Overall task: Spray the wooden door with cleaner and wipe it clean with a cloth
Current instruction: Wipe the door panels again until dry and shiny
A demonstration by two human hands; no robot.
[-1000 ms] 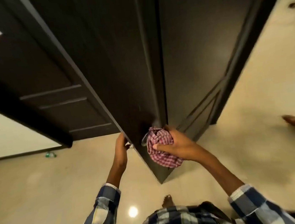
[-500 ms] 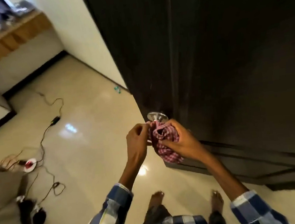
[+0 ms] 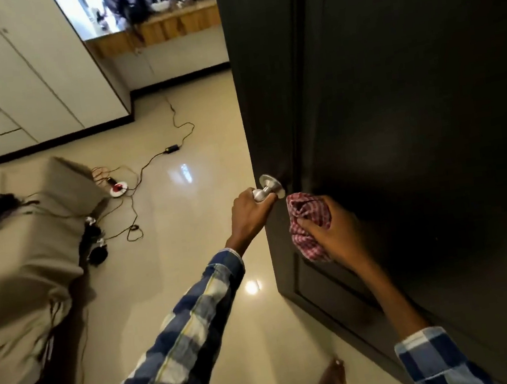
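Ur left hand (image 3: 250, 213) has moved off the cloth (image 3: 309, 225) & now grips the knob (image 3: 266, 188), right hand (image 3: 335, 234) still bunching cloth on the door (image 3: 411, 108), so wiping prob resumes w/ it steadied.

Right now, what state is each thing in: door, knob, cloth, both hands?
wooden door: open, edge toward the camera.
door knob: gripped by the left hand.
left hand: fingers curled round the knob.
checked cloth: bunched, held against the door face just below the knob.
right hand: gripping the cloth.
cables: lying loose on the floor.
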